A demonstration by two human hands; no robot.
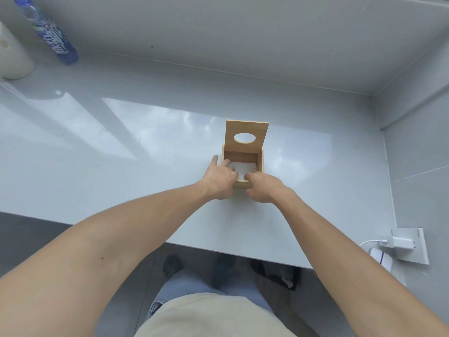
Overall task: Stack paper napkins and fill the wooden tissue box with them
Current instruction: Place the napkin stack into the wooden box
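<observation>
A square wooden tissue box (260,161) stands on the pale counter, its hinged lid (246,136) with an oval hole raised upright at the back. White paper napkins (245,167) lie flat inside it. My left hand (220,180) reaches over the box's near left corner, fingers down on the napkins. My right hand (263,188) curls over the near wall, fingertips touching the napkins' front edge. The near part of the stack is hidden by my fingers.
A blue-labelled plastic bottle (52,37) and a white paper roll (12,57) stand at the counter's far left. A wall socket with a white charger (401,243) sits at the right, by the counter's front edge. Walls close the back and right.
</observation>
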